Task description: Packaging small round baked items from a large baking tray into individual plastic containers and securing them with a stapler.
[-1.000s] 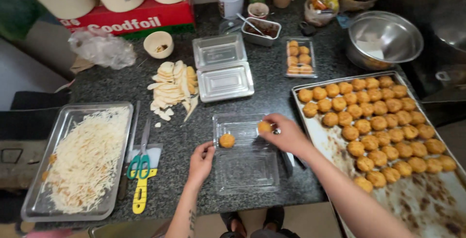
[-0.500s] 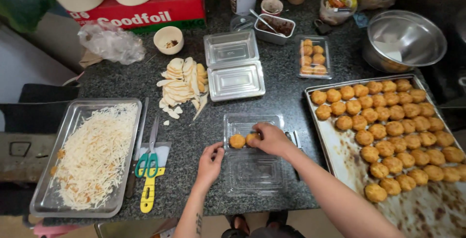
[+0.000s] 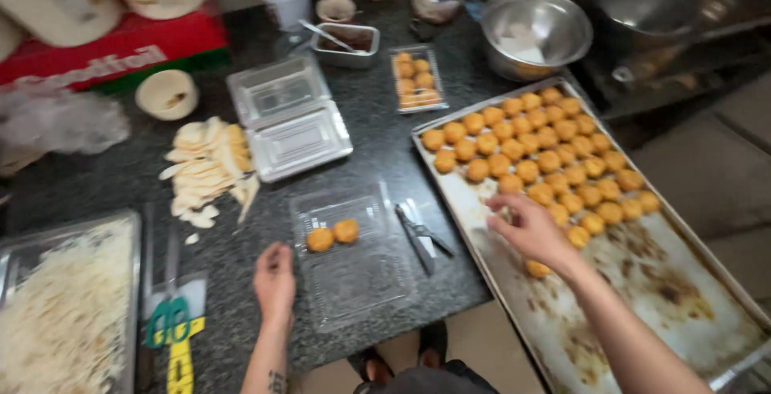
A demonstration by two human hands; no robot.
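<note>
Right hand is over the baking tray, fingers spread and curled down onto the golden fried balls at the near edge of the rows. Grip is loosely open; can't tell whether it has hold of a ball, the fingertips hide that.

Left hand rests on the dark granite counter, just left of the open clear plastic clamshell. Fingers loosely curled, nothing in its grip, not touching the clamshell as far as I can see.

Clamshell sits between the two hands, lid flat open toward the person. Two fried balls lie side by side, touching, in its far-left corner.

Tray: balls packed in rows across the far half, near half bare with brown grease stains. One stray ball lies just under the right wrist.

Around:
- small dark tongs on the counter between clamshell and tray
- stack of empty clear clamshells beyond, to the left
- filled clear container of balls beyond the tray's far-left corner
- steel mixing bowl at the tray's far end
- pile of pale wrappers left of centre
- foil tray of shredded white stuff far left, green-and-yellow scissors just beside it
</note>
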